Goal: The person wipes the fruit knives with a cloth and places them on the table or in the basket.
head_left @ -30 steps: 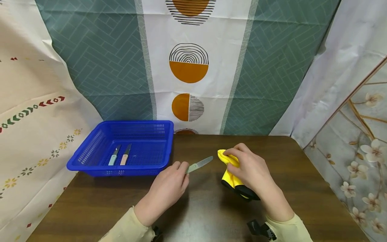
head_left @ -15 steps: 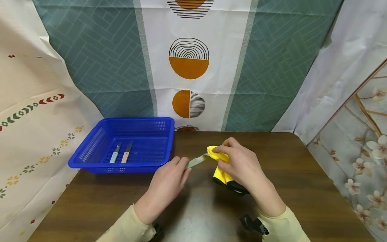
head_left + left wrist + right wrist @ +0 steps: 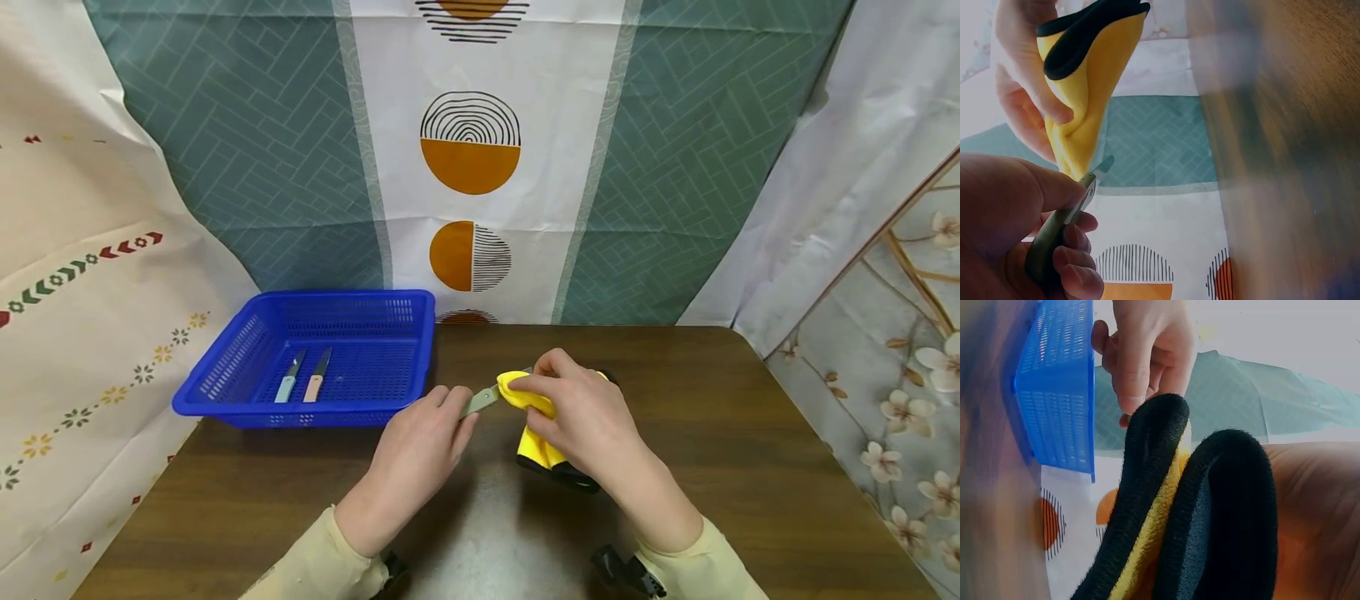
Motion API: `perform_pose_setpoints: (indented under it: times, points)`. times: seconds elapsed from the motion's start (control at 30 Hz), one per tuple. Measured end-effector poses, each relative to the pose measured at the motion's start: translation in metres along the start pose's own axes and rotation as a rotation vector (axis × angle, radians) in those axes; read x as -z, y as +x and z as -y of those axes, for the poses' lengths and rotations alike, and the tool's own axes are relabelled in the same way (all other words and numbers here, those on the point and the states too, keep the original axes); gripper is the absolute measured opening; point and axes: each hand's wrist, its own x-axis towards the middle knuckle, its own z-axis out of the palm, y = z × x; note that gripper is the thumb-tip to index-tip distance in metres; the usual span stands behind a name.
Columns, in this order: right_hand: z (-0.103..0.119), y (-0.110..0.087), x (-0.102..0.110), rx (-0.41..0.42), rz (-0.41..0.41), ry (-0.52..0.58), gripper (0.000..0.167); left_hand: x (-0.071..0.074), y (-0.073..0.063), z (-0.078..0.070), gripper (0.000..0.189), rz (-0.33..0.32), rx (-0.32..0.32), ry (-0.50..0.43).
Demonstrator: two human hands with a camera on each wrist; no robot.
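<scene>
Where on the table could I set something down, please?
The table is bare between the right hand and the floral curtain, also in front of the blue basket, left of the left hand. The middle is crowded: the hands hold a green-handled knife and yellow cloth there.

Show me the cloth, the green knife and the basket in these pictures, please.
Cloth [image 3: 1104,69]: left wrist view, on its yellow side.
Green knife [image 3: 482,400]: head view, on its handle.
Basket [image 3: 369,367]: head view, on a bare part of its floor.
</scene>
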Motion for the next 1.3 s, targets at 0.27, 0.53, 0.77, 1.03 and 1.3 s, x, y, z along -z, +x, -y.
perform_pose_setpoints:
  times: [0.27, 0.53, 0.77, 1.03, 1.3]
  points:
    - [0.0025, 0.0002, -0.0014, 0.0, 0.026, 0.006, 0.04, 0.0018, -0.0002, -0.0025, 0.021, -0.019, -0.018, 0.011]
    - [0.0051, 0.0023, -0.0041, -0.002, 0.054, -0.002, 0.038, 0.0021, -0.0015, -0.0018, 0.022, -0.015, -0.012, 0.002]
    - [0.0051, 0.0013, -0.0042, -0.004, 0.052, -0.008, 0.038, 0.0038, -0.0015, -0.0024, 0.023, -0.024, -0.021, 0.002]
    - [0.0044, -0.0003, -0.0037, 0.005, 0.041, -0.004, 0.038, 0.0065, -0.001, -0.005, 0.022, -0.024, -0.038, 0.012]
    - [0.0033, 0.0008, -0.0036, -0.001, 0.052, -0.005, 0.039, 0.0071, -0.0014, -0.0049, 0.022, -0.016, -0.03, 0.016]
